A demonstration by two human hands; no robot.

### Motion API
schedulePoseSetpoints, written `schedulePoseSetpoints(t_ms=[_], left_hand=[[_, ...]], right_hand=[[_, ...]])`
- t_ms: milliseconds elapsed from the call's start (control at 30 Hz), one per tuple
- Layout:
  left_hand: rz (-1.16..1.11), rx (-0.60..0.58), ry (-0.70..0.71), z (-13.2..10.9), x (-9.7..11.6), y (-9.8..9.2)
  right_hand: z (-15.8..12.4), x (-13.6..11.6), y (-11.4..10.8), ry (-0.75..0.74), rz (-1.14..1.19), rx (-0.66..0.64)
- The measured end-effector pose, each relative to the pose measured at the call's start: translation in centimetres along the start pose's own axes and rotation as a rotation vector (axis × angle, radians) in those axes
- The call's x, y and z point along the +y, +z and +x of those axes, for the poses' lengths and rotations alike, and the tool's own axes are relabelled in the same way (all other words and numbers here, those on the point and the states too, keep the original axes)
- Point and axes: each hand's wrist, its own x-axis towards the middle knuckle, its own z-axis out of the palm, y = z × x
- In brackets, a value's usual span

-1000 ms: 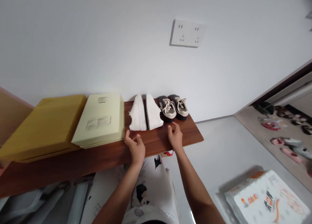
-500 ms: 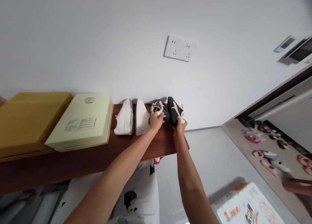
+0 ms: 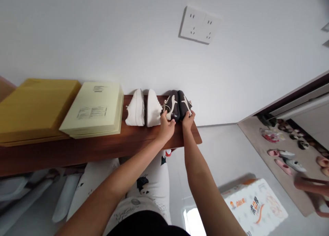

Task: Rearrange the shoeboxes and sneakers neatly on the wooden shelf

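Two dark brown sneakers with cream stripes lie side by side near the right end of a brown wooden shelf (image 3: 144, 140), toes toward the wall. My left hand (image 3: 167, 126) grips the heel of the left brown sneaker (image 3: 172, 104). At the heel of the right brown sneaker (image 3: 184, 104), my right hand (image 3: 188, 120) has its fingers closed on the shoe. The two dark shoes touch or nearly touch. Just left of them stand two white sneakers, one (image 3: 154, 109) close to my left hand and the other (image 3: 136, 109) farther left.
A pale yellow box (image 3: 95, 109) and a mustard box (image 3: 38, 109) occupy the shelf's left part. A wall socket (image 3: 199, 25) is above. On the floor at right are a white printed package (image 3: 254, 205) and several shoes on a mat (image 3: 269, 150).
The left brown sneaker has turned straighter and now sits against the right one, closing the gap. Both hands still hold the shoes. The camera view has shifted.
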Motion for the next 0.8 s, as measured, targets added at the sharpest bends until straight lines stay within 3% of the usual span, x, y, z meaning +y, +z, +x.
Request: schedulePoseSetpoints(t_ms=[100, 167, 233, 367, 467, 533, 600, 700, 800], left_hand=[[-0.004, -0.033, -0.006, -5.2, 0.0, -6.0], [0.008, 0.068, -0.019, -8.1, 0.3, -10.9], [0.007, 0.254, -0.014, -10.0, 1.0, -16.4], [-0.04, 0.738, 0.047, -12.3, 3.9, -27.2], [-0.059, 1.021, 0.108, -14.3, 6.4, -33.5], [-0.093, 1.11, 0.127, -15.6, 7.4, -36.3], [-0.147, 1.15, 0.098, -16.4, 8.0, -37.8], [-0.23, 1.125, -0.006, -16.1, 8.0, -38.5], [-0.268, 1.01, -0.071, -14.6, 7.9, -38.3]], right_hand=[[0.2, 0.0, 0.1, -0.007, -0.04, 0.004], [0.3, -0.3, 0.1, -0.015, -0.07, 0.01], [0.2, -0.6, 0.0, -0.02, -0.099, 0.016], [-1.1, -1.3, -0.8, -0.009, -0.149, 0.05], [-3.7, -0.9, -2.1, 0.046, -0.104, 0.056], [-6.2, -0.2, -3.1, 0.089, -0.014, 0.029], [-9.1, 0.5, -4.1, 0.106, 0.078, 0.014], [-13.6, 1.2, -5.3, 0.077, 0.13, 0.03], [-17.6, 0.9, -6.0, 0.028, 0.089, 0.003]])
